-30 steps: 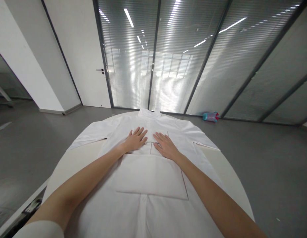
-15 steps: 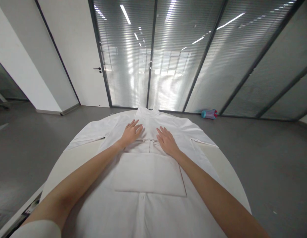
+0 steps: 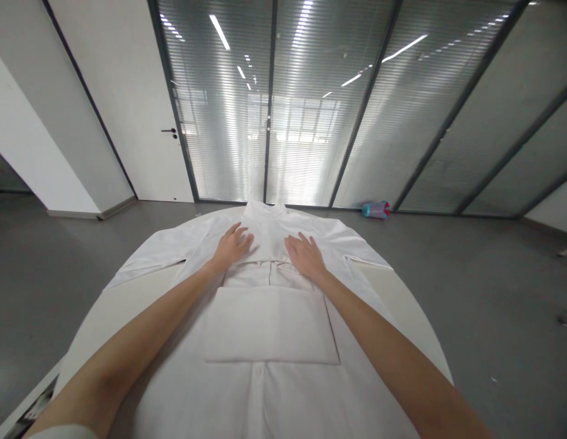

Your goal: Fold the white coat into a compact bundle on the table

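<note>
A white button-front garment point(image 3: 352, 241), with a collar and two sleeves, lies spread out with its collar at the far side. On its middle rests a flat, folded rectangle of white fabric point(image 3: 272, 323). My left hand point(image 3: 232, 247) is open over the upper chest, left of centre, fingers extended and slightly bent. To the right of centre, my right hand point(image 3: 306, 255) is open too, palm down with fingers stretched toward the collar. Neither hand holds anything. Just below both hands runs a crosswise edge of fabric with a few folds.
Under the garment is a rounded white table point(image 3: 105, 323). Beyond it stand a glass partition with blinds point(image 3: 302, 152) and a white door point(image 3: 128, 122). A blue and red patterned bundle point(image 3: 375, 210) lies on the grey floor point(image 3: 470, 292) by the partition.
The camera view has turned a little to the right, so the scene sits slightly farther left. Both hands stay open over the upper garment, the right one slightly farther from centre.
</note>
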A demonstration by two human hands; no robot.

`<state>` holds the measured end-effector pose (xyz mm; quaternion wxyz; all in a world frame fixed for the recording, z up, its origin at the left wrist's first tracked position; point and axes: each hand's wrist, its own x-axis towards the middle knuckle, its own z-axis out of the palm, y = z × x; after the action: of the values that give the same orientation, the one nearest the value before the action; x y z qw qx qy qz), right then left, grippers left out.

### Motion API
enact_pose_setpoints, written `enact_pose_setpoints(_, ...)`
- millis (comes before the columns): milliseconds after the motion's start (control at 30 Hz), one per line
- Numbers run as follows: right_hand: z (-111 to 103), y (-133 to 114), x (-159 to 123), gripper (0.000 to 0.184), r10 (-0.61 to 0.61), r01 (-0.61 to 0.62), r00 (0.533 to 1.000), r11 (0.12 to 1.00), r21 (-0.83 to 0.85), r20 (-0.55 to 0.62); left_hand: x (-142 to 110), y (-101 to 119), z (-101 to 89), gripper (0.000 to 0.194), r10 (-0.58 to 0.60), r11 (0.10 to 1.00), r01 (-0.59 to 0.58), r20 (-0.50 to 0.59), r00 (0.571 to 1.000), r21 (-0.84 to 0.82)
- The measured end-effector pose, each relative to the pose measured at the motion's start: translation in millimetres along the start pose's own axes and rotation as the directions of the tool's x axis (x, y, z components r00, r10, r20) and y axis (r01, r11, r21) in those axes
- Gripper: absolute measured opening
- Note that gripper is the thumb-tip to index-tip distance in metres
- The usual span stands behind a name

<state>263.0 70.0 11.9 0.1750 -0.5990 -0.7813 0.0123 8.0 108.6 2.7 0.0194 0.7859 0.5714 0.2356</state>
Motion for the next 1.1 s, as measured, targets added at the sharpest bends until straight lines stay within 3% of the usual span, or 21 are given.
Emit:
enact_pose_setpoints(67,-4.1,-8.5,17.5,0.064,0.009,-0.016,0.994,0.997,0.071,0.106,0.4,0.1,4.3,0.055,0.038,0.999,-0.038,0.003,0.999,-0.003)
enact_pose_setpoints(133,-4.6,-20.1,32.9,0.065,-0.012,-0.011,0.981,0.993,0.118,0.191,-1.9,0.8,9.6,0.059,0.103,0.995,-0.104,0.096,0.99,0.004)
enact_pose_setpoints(200,-0.6,-31.3,41.3,0.065,-0.038,0.018,0.982,0.994,0.108,0.185,-4.8,0.9,13.4,0.061,0.131,0.99,-0.137,0.185,0.974,0.02)
enact_pose_setpoints(300,10.2,-38.2,37.6,0.07,-0.108,0.103,0.976,0.994,0.035,0.19,-6.7,-0.2,14.2,0.063,0.133,0.988,-0.147,0.247,0.96,0.041)
enact_pose_setpoints(433,19.8,-21.5,13.6,0.078,-0.161,0.171,0.96,0.985,-0.021,0.23,-6.1,-0.4,12.2,0.062,0.123,0.99,-0.138,0.267,0.956,0.038)
enact_pose_setpoints(667,15.6,17.7,-28.1,0.07,-0.122,0.121,0.985,0.993,0.014,0.119,-7.7,-2.7,13.1,0.058,0.134,0.991,-0.137,0.212,0.968,-0.002)
enact_pose_setpoints(833,9.9,24.8,-31.3,0.063,-0.035,0.053,0.989,0.991,0.122,-0.146,-5.8,-2.6,2.8,0.043,0.129,0.992,-0.129,-0.074,0.989,0.0)
enact_pose_setpoints(900,9.6,25.6,-30.6,0.062,-0.072,0.094,0.981,0.989,0.115,-0.182,-6.1,-1.0,0.3,0.045,0.132,0.991,-0.132,-0.117,0.984,0.005)
enact_pose_setpoints(1100,13.9,24.4,-34.7,0.058,-0.174,0.175,0.984,0.984,0.013,-0.04,-10.4,-5.4,12.9,0.053,0.102,0.994,-0.105,0.057,0.993,0.04)
